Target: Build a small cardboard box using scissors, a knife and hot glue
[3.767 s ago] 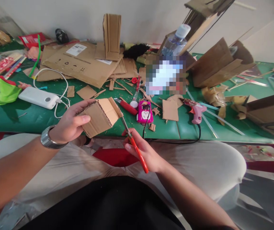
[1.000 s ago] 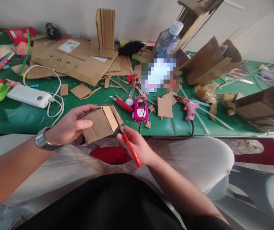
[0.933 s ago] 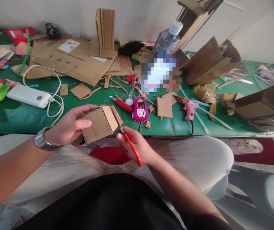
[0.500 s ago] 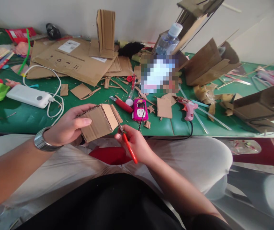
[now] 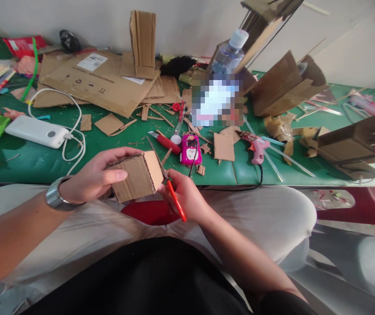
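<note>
My left hand (image 5: 100, 175) is closed around a small cardboard box (image 5: 133, 181), its thumb pressed on the near face. The corrugated edges of the box show along its top and right side. In my right hand (image 5: 184, 192) is a pair of scissors (image 5: 176, 201) with red handles. Their blades point up and left, along the right edge of the box. A thin cardboard strip (image 5: 167, 155) shows just beyond the blades; whether it is loose cannot be made out. Behind the scissors lie a red-handled utility knife (image 5: 167, 142) and a pink socket block (image 5: 191, 149).
On the green table (image 5: 220, 175) are a pink glue gun (image 5: 258, 148), a white power bank (image 5: 37, 131) with a cable, flattened cardboard (image 5: 89, 83) and scattered scraps. A water bottle (image 5: 228, 57) and cardboard structures (image 5: 272, 89) stand behind and to the right. A bright screen is pixelated.
The cardboard box has tilted and dropped slightly in my left hand. The strip along its right edge now shows apart from it, beyond the scissors, whose blades look more spread.
</note>
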Motion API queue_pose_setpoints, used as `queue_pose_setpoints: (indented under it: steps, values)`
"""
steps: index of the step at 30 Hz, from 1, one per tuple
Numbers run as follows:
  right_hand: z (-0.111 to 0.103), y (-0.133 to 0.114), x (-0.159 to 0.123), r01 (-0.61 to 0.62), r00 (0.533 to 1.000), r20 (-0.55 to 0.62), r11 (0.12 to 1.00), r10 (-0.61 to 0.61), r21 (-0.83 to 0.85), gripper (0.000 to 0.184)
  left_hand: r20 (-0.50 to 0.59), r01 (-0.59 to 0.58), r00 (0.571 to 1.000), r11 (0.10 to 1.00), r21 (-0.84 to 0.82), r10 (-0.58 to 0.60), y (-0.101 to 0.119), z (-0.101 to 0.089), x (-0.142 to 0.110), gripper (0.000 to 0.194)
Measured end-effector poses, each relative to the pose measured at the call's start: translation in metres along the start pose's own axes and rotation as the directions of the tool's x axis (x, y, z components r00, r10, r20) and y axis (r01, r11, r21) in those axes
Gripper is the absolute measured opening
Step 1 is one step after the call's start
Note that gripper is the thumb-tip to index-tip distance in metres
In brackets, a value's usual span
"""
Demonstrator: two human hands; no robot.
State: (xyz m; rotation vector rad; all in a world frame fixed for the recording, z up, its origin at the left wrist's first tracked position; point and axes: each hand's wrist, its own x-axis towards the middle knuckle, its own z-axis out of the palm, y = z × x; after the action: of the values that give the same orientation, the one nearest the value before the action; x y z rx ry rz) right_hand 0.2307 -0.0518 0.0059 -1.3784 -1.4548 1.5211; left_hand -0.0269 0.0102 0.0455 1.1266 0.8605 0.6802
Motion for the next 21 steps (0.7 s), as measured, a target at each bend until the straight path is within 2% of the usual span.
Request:
queue_pose_setpoints:
  steps: [3, 6, 11, 14, 16, 18, 19, 21]
  values:
    - [-0.002, -0.001, -0.001, -0.035, 0.999, 0.002, 0.998, 0.035, 0.055, 0.052, -0.028, -0.024, 0.999, 0.998, -0.059, 0.023, 0.002, 0.001, -0.001, 0.052]
    - [-0.007, -0.002, 0.000, -0.058, 0.998, -0.007, 0.998, 0.058, 0.032, 0.050, -0.034, -0.067, 0.997, 0.994, -0.092, 0.064, 0.002, 0.001, -0.003, 0.056]
    - [-0.017, -0.003, 0.004, -0.053, 0.999, -0.016, 0.992, 0.051, -0.116, 0.049, 0.020, -0.124, 0.992, 0.985, -0.122, 0.128, -0.006, -0.008, -0.004, 0.063]
    - [-0.020, -0.008, 0.008, 0.019, 0.999, -0.035, 0.962, -0.030, -0.274, 0.044, 0.048, -0.228, 0.972, 0.974, -0.020, 0.228, -0.012, -0.017, -0.004, 0.064]
    - [-0.019, -0.017, 0.012, 0.052, 0.997, -0.032, 0.901, -0.072, -0.430, 0.046, 0.052, -0.303, 0.952, 0.952, 0.048, 0.301, -0.013, -0.021, -0.003, 0.068]
    - [-0.014, -0.027, 0.018, 0.059, 0.998, 0.009, 0.792, -0.067, -0.608, 0.048, 0.059, -0.397, 0.918, 0.902, 0.167, 0.393, -0.012, -0.021, -0.004, 0.072]
    - [-0.011, -0.033, 0.022, 0.062, 0.998, 0.034, 0.728, -0.052, -0.682, 0.046, 0.070, -0.452, 0.890, 0.854, 0.259, 0.450, -0.011, -0.020, -0.004, 0.074]
    - [-0.003, -0.042, 0.030, 0.079, 0.997, 0.078, 0.626, -0.030, -0.776, 0.037, 0.132, -0.567, 0.807, 0.691, 0.448, 0.576, -0.010, -0.017, -0.005, 0.081]
